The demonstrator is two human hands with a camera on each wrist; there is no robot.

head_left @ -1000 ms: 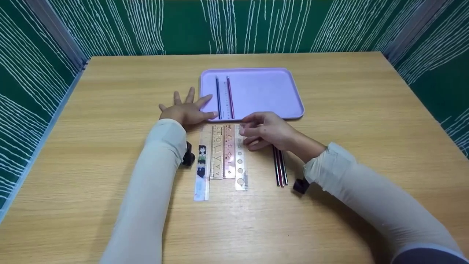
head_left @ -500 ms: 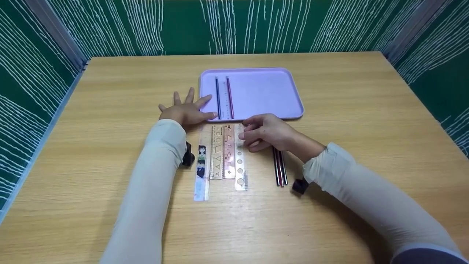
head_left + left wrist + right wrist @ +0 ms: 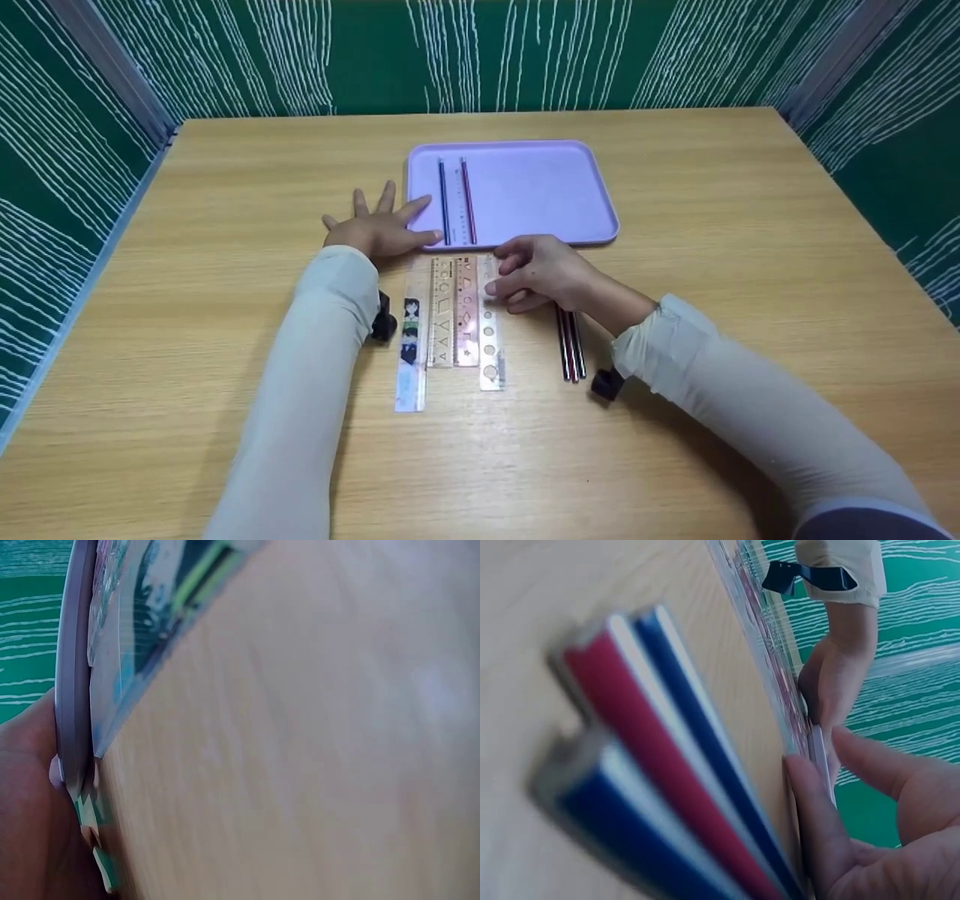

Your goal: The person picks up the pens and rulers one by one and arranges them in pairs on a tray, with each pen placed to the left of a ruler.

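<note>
The lilac tray [image 3: 540, 195] is lying on the wooden counter [image 3: 712, 285], and a blue pencil [image 3: 444, 201], a clear ruler [image 3: 460, 210] and a red pencil [image 3: 468, 201] are lying side by side within its left part, the ruler running between the two pencils. The left hand [image 3: 379, 229] is resting at the tray's left end with its fingers spreading wide and straight; its thumb is reaching over the near left corner of the tray, and the hand is grasping nothing. In front of the tray's near edge, four more rulers are lying in a row, their far ends pointing at it: from the tray's left end rightward, a ruler with cartoon figures [image 3: 411, 337], a yellowish stencil ruler [image 3: 450, 322], a pink stencil ruler [image 3: 472, 330] and a pale ruler with round holes [image 3: 490, 341]. The right hand [image 3: 544, 270] is bending its fingers just in front of the tray's near edge, over the far end of the pale ruler with round holes; whether it is pinching that ruler or merely touching it, one cannot tell. Three pencils [image 3: 571, 349] are lying together in front of the tray's right half, partly under the right hand; the right wrist view is showing them as two blue ones flanking a red one. Behind the tray, a green wall [image 3: 375, 60] with white streaks is standing beyond the counter.
</note>
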